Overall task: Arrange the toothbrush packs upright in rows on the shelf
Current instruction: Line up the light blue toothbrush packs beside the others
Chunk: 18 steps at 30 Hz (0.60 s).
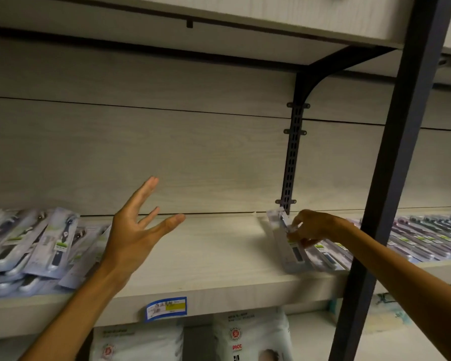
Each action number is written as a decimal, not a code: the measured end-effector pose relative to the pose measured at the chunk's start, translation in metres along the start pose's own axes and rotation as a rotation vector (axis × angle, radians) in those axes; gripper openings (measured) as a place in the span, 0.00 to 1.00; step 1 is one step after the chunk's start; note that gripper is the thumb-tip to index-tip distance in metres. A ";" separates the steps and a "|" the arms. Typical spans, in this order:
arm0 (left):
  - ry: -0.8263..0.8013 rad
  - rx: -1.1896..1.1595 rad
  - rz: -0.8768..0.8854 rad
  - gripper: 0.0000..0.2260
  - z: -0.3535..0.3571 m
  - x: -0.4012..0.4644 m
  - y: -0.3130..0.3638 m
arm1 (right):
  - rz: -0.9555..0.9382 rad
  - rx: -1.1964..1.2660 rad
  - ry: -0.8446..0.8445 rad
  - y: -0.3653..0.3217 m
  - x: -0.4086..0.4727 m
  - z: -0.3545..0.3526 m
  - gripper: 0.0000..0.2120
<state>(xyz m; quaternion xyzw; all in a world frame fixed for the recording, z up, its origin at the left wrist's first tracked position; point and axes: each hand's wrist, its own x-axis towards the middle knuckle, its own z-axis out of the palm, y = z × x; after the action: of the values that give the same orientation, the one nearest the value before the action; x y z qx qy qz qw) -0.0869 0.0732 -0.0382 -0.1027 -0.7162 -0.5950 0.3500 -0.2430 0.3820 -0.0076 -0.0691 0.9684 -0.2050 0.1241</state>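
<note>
Toothbrush pack (288,243) leans tilted on the shelf (219,256), right of centre, first of a slanting row of packs (427,235) running off behind the dark upright post (391,178). Our right hand (307,230) pinches its upper part, fingers curled on the plastic. Our left hand (138,230) hovers above the bare middle of the shelf, fingers spread, gripping nothing. To the left, a loose heap of packs (34,246) lies flat and overlapping. We judge the risk thus: the pack is slick and thin with little to stand on, so letting go early may let it slide flat or tip its neighbours in a chain; the heap sits near the front edge (245,295) and a brush from the left arm could spill it
</note>
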 end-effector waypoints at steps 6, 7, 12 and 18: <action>0.057 0.048 -0.020 0.34 -0.032 -0.001 0.007 | -0.090 -0.285 -0.005 0.005 -0.005 0.002 0.23; 0.080 0.064 -0.023 0.34 -0.038 -0.001 0.010 | -0.109 -0.372 0.018 0.005 -0.007 0.003 0.23; 0.213 0.220 0.021 0.28 -0.081 0.010 0.025 | -0.246 -0.262 0.245 0.000 -0.018 0.001 0.24; 0.321 0.578 -0.043 0.21 -0.135 0.028 0.031 | -0.750 0.165 0.451 -0.046 -0.036 0.018 0.24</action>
<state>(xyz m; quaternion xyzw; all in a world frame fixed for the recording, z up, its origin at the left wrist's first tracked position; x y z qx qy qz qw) -0.0384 -0.0504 0.0096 0.1109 -0.7932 -0.3828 0.4604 -0.1998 0.3405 0.0032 -0.3591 0.8596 -0.3222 -0.1683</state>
